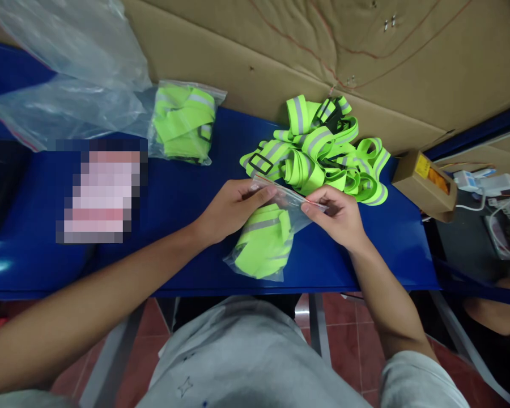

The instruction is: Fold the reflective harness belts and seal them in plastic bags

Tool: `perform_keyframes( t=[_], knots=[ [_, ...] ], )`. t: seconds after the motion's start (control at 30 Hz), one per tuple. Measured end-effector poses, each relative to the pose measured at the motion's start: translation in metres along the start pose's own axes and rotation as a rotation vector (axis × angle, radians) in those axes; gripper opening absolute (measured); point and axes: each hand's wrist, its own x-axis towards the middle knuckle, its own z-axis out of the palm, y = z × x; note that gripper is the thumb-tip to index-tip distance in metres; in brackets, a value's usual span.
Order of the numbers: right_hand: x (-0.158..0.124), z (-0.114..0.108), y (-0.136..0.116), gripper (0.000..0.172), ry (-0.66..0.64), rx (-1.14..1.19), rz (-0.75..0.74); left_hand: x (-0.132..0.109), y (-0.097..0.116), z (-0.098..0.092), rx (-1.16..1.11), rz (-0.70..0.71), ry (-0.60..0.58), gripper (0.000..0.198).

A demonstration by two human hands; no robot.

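Observation:
Between my hands is a clear zip bag [300, 218] with a folded neon-yellow reflective strap [266, 243] inside. My left hand [233, 207] pinches the bag's top edge near its left end, thumb on top. At the right end of the same edge, my right hand [338, 215] grips the bag between thumb and fingers. The bag's lower part rests on the blue table [335, 260]. Just beyond my hands lies a tangled heap of neon-yellow reflective straps [314, 150] with black buckles.
A filled bag of straps [185, 122] lies at the back left, beside large clear plastic bags [89, 105]. A blurred-out item [102, 192] is on the left. At right stand a cardboard box [427, 184] and white cables. Cardboard [246, 51] lines the back.

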Motion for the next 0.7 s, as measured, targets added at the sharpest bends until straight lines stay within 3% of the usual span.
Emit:
perform_keyframes(
  t=[0.23, 0.4, 0.53, 0.7],
  knots=[
    [0.0, -0.002, 0.008, 0.017, 0.039, -0.06, 0.053, 0.0, -0.003, 0.004, -0.146, 0.018, -0.027, 0.034],
    [0.002, 0.001, 0.005, 0.024, 0.039, -0.041, 0.067, -0.001, 0.0, 0.006, -0.03, 0.113, -0.017, 0.036],
    [0.003, 0.005, 0.003, 0.032, 0.007, -0.004, 0.091, -0.001, -0.001, 0.005, 0.015, 0.103, 0.035, 0.034],
    [0.004, 0.011, 0.005, 0.03, 0.013, 0.023, 0.079, -0.002, -0.002, 0.006, 0.031, 0.124, 0.055, 0.03]
  ],
)
